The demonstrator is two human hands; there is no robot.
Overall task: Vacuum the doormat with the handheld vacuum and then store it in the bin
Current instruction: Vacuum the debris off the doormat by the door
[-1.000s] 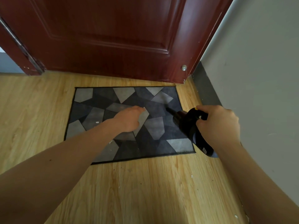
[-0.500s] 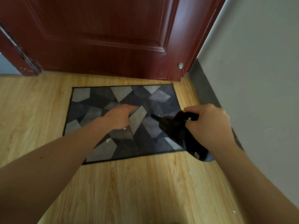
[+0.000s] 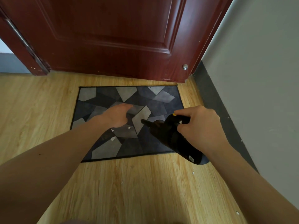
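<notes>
The doormat [image 3: 129, 122] lies flat on the wooden floor [image 3: 137, 188] just in front of the red door [image 3: 113, 38], near the floor's right edge by the wall. The left hand [image 3: 118, 116] rests palm down on the mat's middle, fingers loosely spread, gripping nothing. The right hand [image 3: 199, 125] is wrapped around the black handheld vacuum [image 3: 171, 138], its nozzle pointing left over the mat beside small white scraps [image 3: 113, 138]

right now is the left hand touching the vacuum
Apart. The head view shows the left hand flat over the doormat, with patterned mat visible between it and the nozzle of the vacuum, which the right hand holds.
</notes>
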